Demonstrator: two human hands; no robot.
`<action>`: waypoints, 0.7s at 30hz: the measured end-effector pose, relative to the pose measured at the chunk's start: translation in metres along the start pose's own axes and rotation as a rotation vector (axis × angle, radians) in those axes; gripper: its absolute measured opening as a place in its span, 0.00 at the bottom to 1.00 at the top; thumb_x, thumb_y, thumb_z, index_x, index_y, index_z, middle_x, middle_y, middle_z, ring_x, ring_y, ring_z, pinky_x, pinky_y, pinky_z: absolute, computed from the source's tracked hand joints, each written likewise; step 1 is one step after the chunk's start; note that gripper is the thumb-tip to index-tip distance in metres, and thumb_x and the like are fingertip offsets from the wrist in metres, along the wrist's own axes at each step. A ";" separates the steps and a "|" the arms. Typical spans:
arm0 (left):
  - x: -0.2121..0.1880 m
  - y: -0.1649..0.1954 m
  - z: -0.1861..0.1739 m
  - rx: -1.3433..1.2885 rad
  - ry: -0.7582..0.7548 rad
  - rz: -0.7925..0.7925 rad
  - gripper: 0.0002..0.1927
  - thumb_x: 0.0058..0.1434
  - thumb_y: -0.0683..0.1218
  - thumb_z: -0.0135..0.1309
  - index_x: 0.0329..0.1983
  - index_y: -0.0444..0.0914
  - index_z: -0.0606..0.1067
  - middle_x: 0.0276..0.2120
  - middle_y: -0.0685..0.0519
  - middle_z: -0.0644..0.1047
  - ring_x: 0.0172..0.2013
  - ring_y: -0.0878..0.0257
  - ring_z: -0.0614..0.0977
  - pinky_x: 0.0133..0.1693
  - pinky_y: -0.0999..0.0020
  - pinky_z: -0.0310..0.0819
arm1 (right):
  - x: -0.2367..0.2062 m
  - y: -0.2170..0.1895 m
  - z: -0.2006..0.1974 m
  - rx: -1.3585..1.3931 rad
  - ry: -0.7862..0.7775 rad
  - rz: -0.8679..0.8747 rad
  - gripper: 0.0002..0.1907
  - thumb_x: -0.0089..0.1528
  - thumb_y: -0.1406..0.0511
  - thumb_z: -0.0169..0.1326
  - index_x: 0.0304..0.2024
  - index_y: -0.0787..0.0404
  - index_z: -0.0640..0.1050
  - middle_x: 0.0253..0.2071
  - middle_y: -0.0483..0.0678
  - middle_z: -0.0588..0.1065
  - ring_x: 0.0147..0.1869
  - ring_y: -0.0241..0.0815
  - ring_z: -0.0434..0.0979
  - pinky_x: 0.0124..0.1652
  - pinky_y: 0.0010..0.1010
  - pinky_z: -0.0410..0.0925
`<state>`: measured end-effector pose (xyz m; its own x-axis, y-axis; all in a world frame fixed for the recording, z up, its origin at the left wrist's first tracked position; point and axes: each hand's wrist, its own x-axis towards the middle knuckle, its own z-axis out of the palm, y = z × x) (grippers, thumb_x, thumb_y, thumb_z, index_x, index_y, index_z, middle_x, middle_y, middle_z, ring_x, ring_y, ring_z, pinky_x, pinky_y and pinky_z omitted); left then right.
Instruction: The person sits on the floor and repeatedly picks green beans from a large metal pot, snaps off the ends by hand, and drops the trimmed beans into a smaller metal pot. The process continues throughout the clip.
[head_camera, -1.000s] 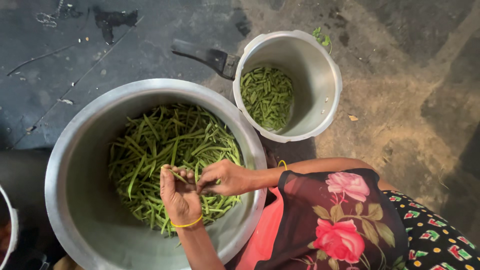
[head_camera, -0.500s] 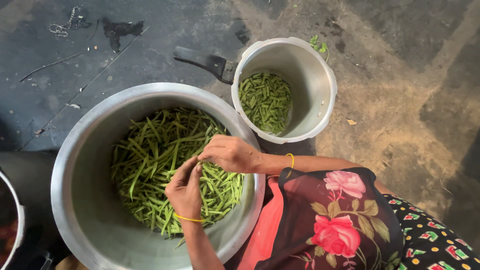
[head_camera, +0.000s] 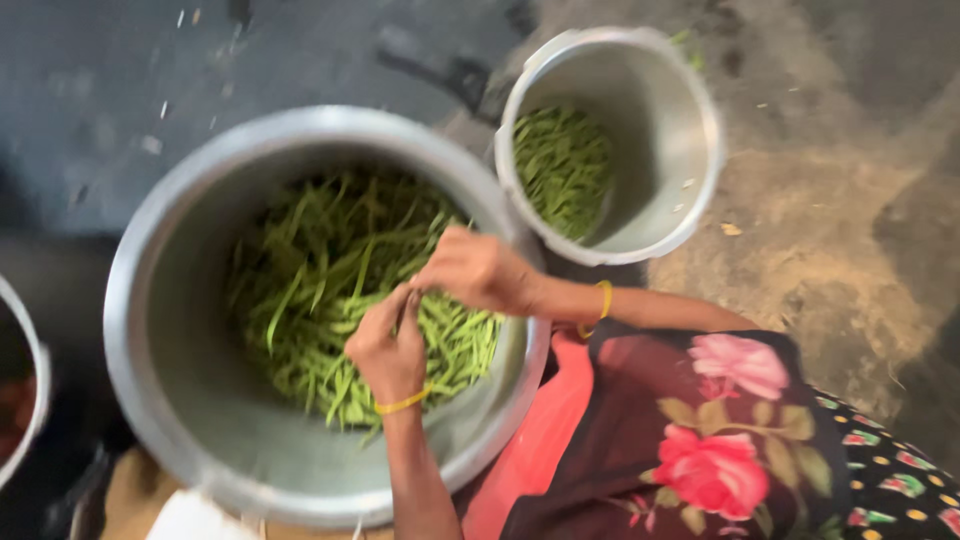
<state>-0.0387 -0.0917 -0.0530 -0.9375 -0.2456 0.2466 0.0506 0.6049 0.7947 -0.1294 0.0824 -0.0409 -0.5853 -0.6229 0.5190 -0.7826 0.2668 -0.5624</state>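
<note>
A big metal pot (head_camera: 165, 300) holds a heap of long green beans (head_camera: 330, 270). Over the heap, my left hand (head_camera: 388, 345) pinches a single green bean (head_camera: 408, 308) between its fingertips. My right hand (head_camera: 478, 270) is closed around the same bean's other end, touching the left fingertips. Both wrists carry a yellow bangle. A smaller metal pot (head_camera: 660, 130) beside the big one, at the upper right, holds cut green bean pieces (head_camera: 565, 165). The picture is blurred.
A black handle (head_camera: 440, 70) juts from the small pot toward the upper left. Part of another metal vessel (head_camera: 25, 400) shows at the left edge. A flowered garment (head_camera: 700, 440) covers my lap at the lower right. Rough ground lies around the pots.
Both hands have stayed together over the beans while the view shifted and blurred. My right hand rose a little above the left, and the pots appear further right in the frame.
</note>
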 end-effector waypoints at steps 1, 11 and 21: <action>-0.002 -0.003 -0.001 -0.111 0.009 -0.035 0.09 0.63 0.38 0.62 0.46 0.33 0.81 0.39 0.45 0.84 0.38 0.59 0.86 0.44 0.68 0.79 | 0.000 0.002 0.002 0.049 0.027 -0.003 0.11 0.54 0.70 0.65 0.40 0.57 0.82 0.35 0.43 0.78 0.39 0.44 0.75 0.42 0.35 0.70; -0.009 -0.005 0.016 -0.862 0.005 -0.420 0.08 0.67 0.35 0.55 0.47 0.28 0.81 0.35 0.52 0.83 0.35 0.68 0.82 0.42 0.74 0.79 | -0.017 -0.005 0.033 1.131 0.204 0.891 0.06 0.64 0.72 0.61 0.43 0.68 0.81 0.38 0.47 0.81 0.40 0.33 0.79 0.43 0.26 0.73; -0.015 -0.031 0.018 -1.044 0.041 -0.622 0.10 0.65 0.40 0.58 0.46 0.28 0.81 0.34 0.47 0.84 0.33 0.63 0.84 0.41 0.70 0.81 | 0.018 0.021 -0.017 1.301 0.188 0.898 0.10 0.72 0.65 0.51 0.52 0.64 0.75 0.38 0.42 0.75 0.40 0.33 0.76 0.44 0.26 0.72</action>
<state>-0.0326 -0.0936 -0.0910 -0.8898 -0.3120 -0.3331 -0.1331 -0.5207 0.8433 -0.1598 0.0891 -0.0325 -0.8303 -0.4946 -0.2567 0.4656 -0.3627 -0.8072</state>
